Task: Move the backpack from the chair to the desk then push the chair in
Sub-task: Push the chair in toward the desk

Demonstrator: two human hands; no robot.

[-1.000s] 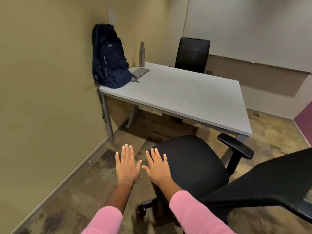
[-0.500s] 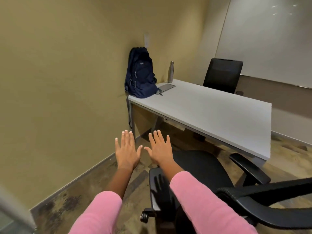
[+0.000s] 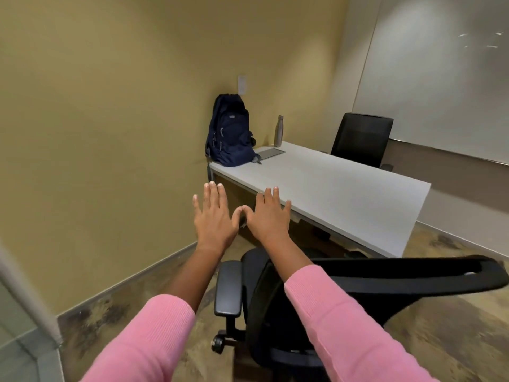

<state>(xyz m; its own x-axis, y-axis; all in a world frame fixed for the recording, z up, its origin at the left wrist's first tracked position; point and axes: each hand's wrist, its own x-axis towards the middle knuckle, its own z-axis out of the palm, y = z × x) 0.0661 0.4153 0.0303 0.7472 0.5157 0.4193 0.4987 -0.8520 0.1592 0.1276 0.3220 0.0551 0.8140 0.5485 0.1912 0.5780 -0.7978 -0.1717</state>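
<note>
A dark blue backpack [image 3: 230, 133] stands upright on the far left corner of the grey desk [image 3: 344, 188], leaning against the tan wall. A black office chair [image 3: 275, 307] sits below me, away from the desk, its backrest rim [image 3: 413, 274] on my right and an armrest [image 3: 228, 288] on the left. My left hand [image 3: 213, 219] and my right hand [image 3: 268, 216] are held out flat in the air in front of me, fingers spread, thumbs nearly touching, holding nothing. Both are above the chair and touch neither chair nor desk.
A metal bottle [image 3: 279, 130] and a flat grey pad [image 3: 270, 154] lie on the desk beside the backpack. A second black chair [image 3: 360, 139] stands behind the desk. The tan wall [image 3: 110, 133] is close on the left; a whiteboard [image 3: 440, 78] hangs at the right.
The view has pulled back and turned, so the desk looks farther off and the chair's backrest is now under my arms. Both hands rose and stayed spread and empty.
</note>
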